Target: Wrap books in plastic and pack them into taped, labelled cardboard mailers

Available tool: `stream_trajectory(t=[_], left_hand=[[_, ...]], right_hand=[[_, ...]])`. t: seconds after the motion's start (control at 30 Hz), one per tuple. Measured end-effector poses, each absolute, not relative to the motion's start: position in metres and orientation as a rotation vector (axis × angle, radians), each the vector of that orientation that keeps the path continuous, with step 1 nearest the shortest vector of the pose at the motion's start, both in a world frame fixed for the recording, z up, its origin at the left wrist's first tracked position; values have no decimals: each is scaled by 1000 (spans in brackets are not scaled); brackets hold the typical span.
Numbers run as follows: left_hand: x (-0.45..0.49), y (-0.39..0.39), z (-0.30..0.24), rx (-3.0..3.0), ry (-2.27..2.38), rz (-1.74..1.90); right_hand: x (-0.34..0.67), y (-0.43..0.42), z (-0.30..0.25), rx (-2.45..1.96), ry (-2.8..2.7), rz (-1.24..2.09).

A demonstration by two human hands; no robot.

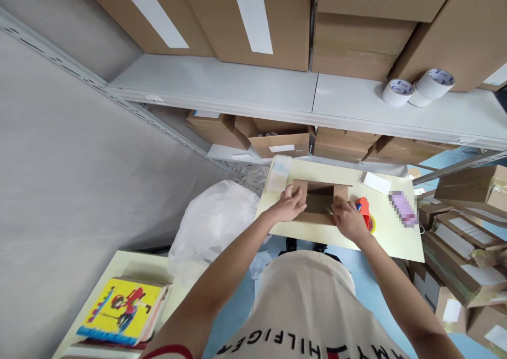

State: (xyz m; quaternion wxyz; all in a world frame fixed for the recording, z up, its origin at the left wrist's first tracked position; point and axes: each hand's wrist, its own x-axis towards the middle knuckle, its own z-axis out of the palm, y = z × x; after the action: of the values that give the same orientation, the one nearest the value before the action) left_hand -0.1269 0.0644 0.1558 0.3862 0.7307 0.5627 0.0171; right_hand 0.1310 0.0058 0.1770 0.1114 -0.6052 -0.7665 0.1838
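A small brown cardboard box [317,219] lies on the pale yellow table in front of me, its top open with the flaps folded outward and a dark inside showing. On its left side flap, my left hand [290,204] presses with bent fingers, the thumb toward the near edge. My right hand [350,219] has its fingers closed around the right side flap near the front corner. Just right of that hand lies a red tape dispenser [364,206], with a yellow-edged tape roll [372,224] by it, partly covered by the hand.
On the table [388,243] are a white carton [377,182], a blurred purple item [404,209] and a whitish sheet [279,169]. A shelf [257,87] behind bears large cartons and tape rolls [398,92]. A white plastic bag [214,216] stands left, stacked cartons [467,243] right.
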Motion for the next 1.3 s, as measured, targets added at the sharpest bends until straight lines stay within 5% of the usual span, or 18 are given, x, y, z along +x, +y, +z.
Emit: stream_trajectory(t=[0.33, 0.57, 0.8, 1.3], left_hand=[[-164, 59, 160, 1982, 1148, 286], [-139, 59, 128, 1680, 1444, 778], [-141, 62, 123, 1689, 1394, 782], [-136, 92, 125, 1912, 1295, 589]], right_hand=[[184, 11, 163, -1498, -2014, 1133], [174, 19, 143, -1777, -1595, 628], [174, 28, 148, -1649, -1948, 758], [166, 22, 122, -1764, -1696, 945]])
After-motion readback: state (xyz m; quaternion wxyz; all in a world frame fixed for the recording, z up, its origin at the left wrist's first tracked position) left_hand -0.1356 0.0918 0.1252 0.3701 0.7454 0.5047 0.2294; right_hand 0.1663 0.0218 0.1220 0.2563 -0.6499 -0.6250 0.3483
